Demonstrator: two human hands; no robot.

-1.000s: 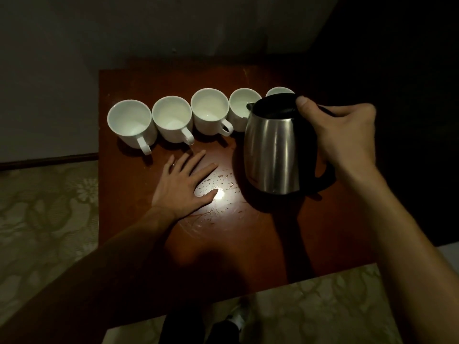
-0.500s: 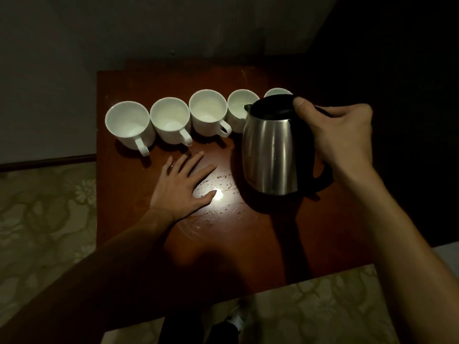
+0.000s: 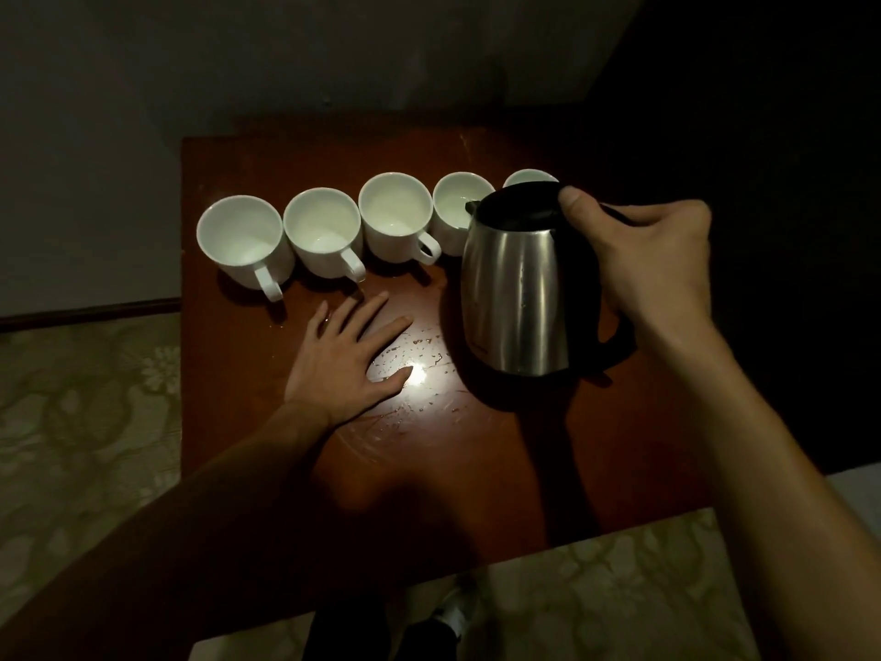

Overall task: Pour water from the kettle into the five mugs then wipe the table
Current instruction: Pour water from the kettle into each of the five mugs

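A steel kettle (image 3: 517,298) with a black lid and handle stands upright on the brown table (image 3: 500,469), and my right hand (image 3: 639,260) is closed around its handle, thumb on the lid. Several white mugs stand in a row behind it: the leftmost mug (image 3: 240,238), a second mug (image 3: 322,231), a third mug (image 3: 395,217), a fourth mug (image 3: 457,202) and a fifth mug (image 3: 529,176) mostly hidden by the kettle. My left hand (image 3: 345,360) lies flat on the table, fingers spread, in front of the mugs. Water drops (image 3: 419,355) lie between hand and kettle.
The table stands against a grey wall (image 3: 286,64). Patterned floor (image 3: 71,422) lies to the left and in front. My foot in a shoe (image 3: 453,613) shows below the table's near edge. The right side is dark.
Hardly anything has moved. The kettle stays upright in my right hand and my left hand stays flat; the view has shifted slightly.
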